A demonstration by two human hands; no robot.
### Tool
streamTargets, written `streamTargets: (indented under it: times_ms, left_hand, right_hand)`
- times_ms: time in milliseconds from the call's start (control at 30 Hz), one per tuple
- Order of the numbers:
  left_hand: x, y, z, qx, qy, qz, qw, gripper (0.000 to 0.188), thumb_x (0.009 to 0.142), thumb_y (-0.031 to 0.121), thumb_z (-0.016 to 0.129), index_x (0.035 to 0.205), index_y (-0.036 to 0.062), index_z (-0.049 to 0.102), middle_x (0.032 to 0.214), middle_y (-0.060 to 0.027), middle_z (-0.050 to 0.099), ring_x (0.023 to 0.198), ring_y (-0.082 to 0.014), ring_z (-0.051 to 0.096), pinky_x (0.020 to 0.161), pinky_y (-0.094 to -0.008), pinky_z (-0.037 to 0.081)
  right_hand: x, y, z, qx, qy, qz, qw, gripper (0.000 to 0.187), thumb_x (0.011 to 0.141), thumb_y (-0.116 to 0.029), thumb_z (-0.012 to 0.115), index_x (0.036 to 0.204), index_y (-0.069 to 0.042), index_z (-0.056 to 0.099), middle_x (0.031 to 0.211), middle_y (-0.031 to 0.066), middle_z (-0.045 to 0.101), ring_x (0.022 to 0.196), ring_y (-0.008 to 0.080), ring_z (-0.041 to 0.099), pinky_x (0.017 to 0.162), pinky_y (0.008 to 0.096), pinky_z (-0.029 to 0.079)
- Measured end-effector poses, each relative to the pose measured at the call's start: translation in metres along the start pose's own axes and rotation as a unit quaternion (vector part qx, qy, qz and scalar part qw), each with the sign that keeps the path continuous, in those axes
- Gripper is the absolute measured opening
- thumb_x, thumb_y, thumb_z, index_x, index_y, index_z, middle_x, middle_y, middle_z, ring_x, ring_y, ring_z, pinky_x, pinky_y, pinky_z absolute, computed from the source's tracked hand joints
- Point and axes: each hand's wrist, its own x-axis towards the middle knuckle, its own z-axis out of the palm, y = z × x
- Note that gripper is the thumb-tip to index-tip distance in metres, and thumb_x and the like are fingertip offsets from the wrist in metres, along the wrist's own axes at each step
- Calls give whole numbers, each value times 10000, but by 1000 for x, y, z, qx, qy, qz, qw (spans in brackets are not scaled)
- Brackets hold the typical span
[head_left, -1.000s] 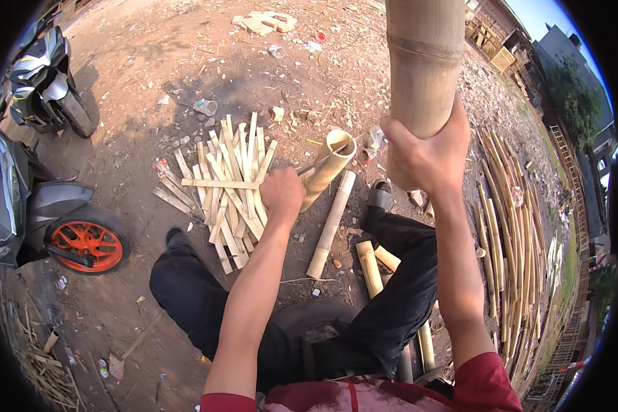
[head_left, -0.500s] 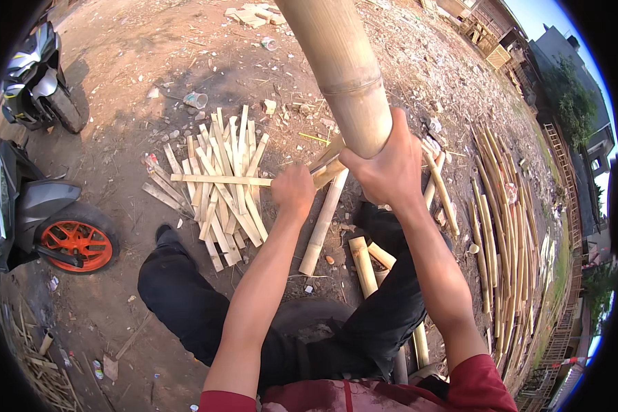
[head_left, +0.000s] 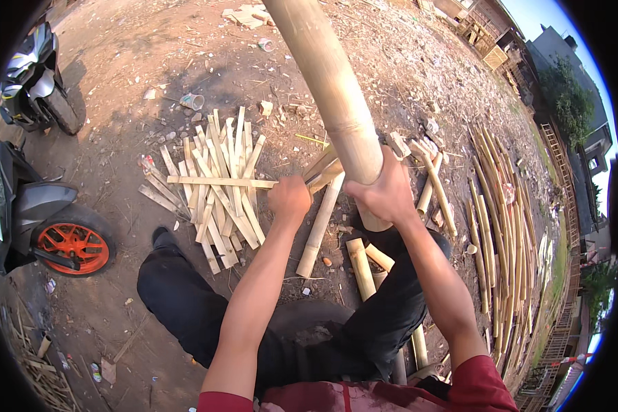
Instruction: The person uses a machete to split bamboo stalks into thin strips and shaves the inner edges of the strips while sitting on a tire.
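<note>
Left hand (head_left: 290, 199) curled into a fist; can't tell what's inside. Right hand (head_left: 386, 196) wrapped around thick bamboo pole (head_left: 326, 82) near its lower end; pole tilted, top leaning up-left. Shorter bamboo piece (head_left: 326, 177) just beside the fist, partly behind the pole. Strips (head_left: 242, 221) piled left, long poles (head_left: 505, 226) right, motorbike (head_left: 51, 200) far left.

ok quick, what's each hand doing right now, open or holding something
Left hand: closed; what it grips, if anything, can't be told.
Right hand: closed, holding the thick bamboo pole.
</note>
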Motion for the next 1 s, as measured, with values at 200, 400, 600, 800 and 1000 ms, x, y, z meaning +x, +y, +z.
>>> streamTargets:
  times_ms: [200,400,600,800,1000]
  left_hand:
    - [4,19,-23,-24,-94,-13,995,380,851,305,746,1116,32,735,1077,-210,748,1026,-390,728,881,-491,590]
    - [1,-34,-31,-15,-42,-11,999,398,850,356,764,1057,17,746,1040,-209,749,995,-385,732,855,-490,592]
    - [12,-63,-36,13,-17,-34,999,350,843,347,776,998,33,771,965,-206,756,924,-388,745,816,-475,603]
    - [11,-58,-29,26,-16,-41,999,340,848,353,777,999,48,779,955,-207,754,904,-393,743,802,-483,601]
    - [12,-69,-29,29,-40,-44,998,358,845,383,771,1003,62,782,947,-206,751,921,-390,739,819,-497,593]
  right_hand:
    - [18,-58,-127,116,203,-154,960,539,712,-182,865,1133,52,621,981,137,727,850,216,722,767,365,582]
    - [18,-40,-192,97,379,-212,896,625,744,-196,850,1247,82,605,1076,174,708,988,276,709,932,401,556]
    - [25,-17,-298,156,419,-244,861,546,811,-161,778,1282,62,616,1192,217,709,1075,291,704,988,448,565]
    - [16,37,-238,214,314,-166,910,624,744,-212,791,1280,53,613,1204,225,704,1107,322,694,1001,448,547]
    - [-34,165,74,22,-108,190,976,824,597,-325,854,1295,40,613,1260,232,693,1206,395,657,1040,452,509]
